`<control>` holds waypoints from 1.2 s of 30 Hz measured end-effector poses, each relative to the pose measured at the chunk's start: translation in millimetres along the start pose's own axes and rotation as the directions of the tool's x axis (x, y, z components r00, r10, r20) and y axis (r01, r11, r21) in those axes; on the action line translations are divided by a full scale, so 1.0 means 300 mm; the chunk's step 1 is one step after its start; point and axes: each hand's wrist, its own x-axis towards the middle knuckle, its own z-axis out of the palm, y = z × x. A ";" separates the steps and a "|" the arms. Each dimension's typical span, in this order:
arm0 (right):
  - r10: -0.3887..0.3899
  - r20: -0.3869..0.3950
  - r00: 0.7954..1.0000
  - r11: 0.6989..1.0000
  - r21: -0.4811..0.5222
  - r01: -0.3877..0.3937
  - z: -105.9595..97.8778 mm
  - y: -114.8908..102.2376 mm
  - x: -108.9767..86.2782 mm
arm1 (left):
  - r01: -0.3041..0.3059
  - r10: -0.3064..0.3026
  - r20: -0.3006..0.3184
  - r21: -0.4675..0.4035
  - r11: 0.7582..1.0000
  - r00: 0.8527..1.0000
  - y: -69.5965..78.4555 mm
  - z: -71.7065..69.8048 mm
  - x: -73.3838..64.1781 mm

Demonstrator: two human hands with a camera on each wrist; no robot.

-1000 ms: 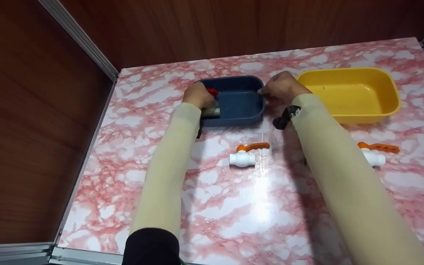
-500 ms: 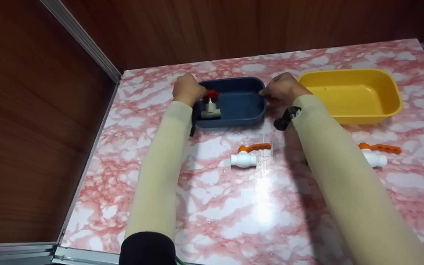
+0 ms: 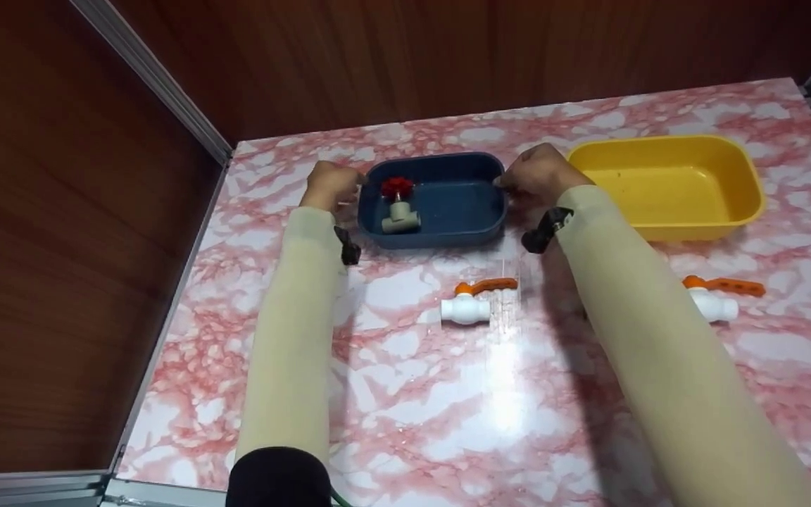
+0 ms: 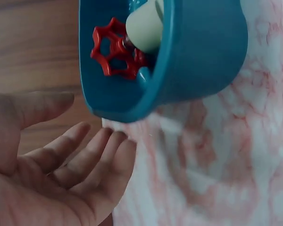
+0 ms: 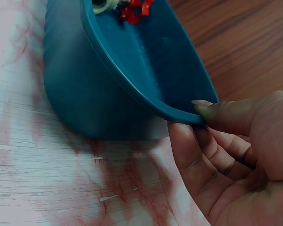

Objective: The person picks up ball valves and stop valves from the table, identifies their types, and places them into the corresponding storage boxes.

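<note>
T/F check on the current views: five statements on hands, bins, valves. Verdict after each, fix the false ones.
1. The right hand pinches the edge of the blue bin. True.
2. The left hand grips the other end of the blue bin. False: the left wrist view shows a gap between them.
3. The red-wheeled valve lies inside the blue bin. True.
4. The white valve between the arms lies in the yellow bin. False: it lies on the table.
5. The yellow bin stands to the right of the blue bin in the head view. True.
</note>
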 end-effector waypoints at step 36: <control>-0.064 -0.089 0.994 0.998 0.022 0.066 0.003 0.016 -0.100 | 0.088 -0.073 0.066 -0.277 0.957 0.995 -0.077 0.018 0.057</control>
